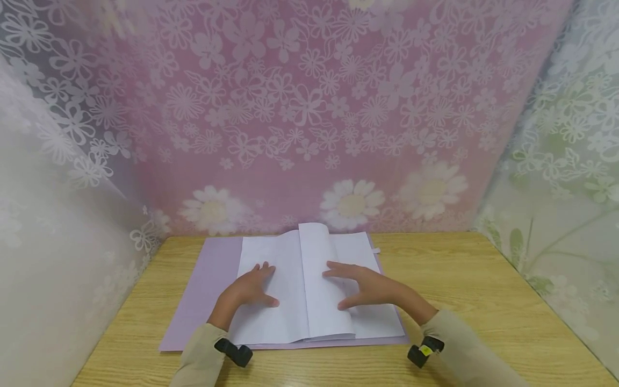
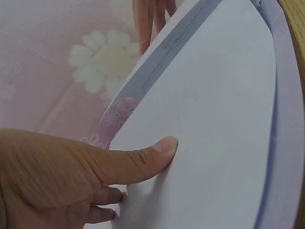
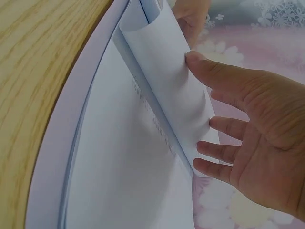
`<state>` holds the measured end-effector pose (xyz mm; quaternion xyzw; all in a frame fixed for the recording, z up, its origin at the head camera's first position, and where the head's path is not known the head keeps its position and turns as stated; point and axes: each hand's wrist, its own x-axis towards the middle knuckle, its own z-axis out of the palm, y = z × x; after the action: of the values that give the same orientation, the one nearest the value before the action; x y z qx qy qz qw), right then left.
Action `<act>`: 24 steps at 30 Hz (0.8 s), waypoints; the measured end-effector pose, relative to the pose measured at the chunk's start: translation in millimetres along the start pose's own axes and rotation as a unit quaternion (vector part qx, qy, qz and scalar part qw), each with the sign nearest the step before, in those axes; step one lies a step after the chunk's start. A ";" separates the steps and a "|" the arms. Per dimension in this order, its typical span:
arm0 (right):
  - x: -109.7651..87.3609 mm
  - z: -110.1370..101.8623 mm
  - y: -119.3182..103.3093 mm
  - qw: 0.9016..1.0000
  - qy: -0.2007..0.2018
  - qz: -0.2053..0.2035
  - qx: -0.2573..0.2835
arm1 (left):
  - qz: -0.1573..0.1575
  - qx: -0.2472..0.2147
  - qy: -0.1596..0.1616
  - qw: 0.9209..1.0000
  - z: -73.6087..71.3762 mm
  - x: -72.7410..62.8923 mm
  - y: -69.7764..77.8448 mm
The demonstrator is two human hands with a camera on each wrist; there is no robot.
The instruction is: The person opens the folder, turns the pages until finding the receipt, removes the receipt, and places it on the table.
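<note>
A purple folder (image 1: 205, 285) lies spread on the table, with white sheets inside. Near its middle a white page (image 1: 320, 306) stands curled over toward the right. My right hand (image 1: 372, 287) has its fingers spread, with thumb and fingertips right at that curled page. On the left sheets (image 1: 290, 322), my left hand (image 1: 249, 287) rests with thumb and fingers apart. In the right wrist view, a flat sheet (image 3: 128, 157) with a faint dotted strip shows beneath the curl. The left wrist view shows my left thumb (image 2: 164, 148) extended over the white paper.
The folder sits on a wood-grain table (image 1: 459, 279) with its far edge against a pink floral back panel (image 1: 271, 177). Pale floral panels stand at left and right (image 1: 570, 215). A small white tab (image 1: 376, 250) sticks out at the folder's right side. Both wrists wear black straps (image 1: 234, 352).
</note>
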<state>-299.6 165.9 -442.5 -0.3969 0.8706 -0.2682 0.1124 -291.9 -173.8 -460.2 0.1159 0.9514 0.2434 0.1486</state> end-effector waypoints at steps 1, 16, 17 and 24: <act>1.1 0.2 -1.3 1.000 0.000 -0.001 -0.004 | 0.000 0.000 0.000 1.000 0.0 0.2 0.0; 17.7 16.0 -13.2 1.000 0.009 0.012 -0.015 | 0.000 -0.001 -0.001 1.000 0.7 2.1 -0.3; 18.6 17.1 -14.0 1.000 0.008 0.014 -0.014 | 0.000 0.000 -0.001 1.000 0.8 2.2 -0.1; 27.5 24.3 -19.6 1.000 0.005 0.011 -0.017 | 0.000 0.004 0.001 1.000 -0.2 0.7 2.0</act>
<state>-295.5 125.4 -451.4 -0.3879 0.8800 -0.2537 0.1041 -292.3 -172.0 -459.2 0.1160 0.9526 0.2400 0.1469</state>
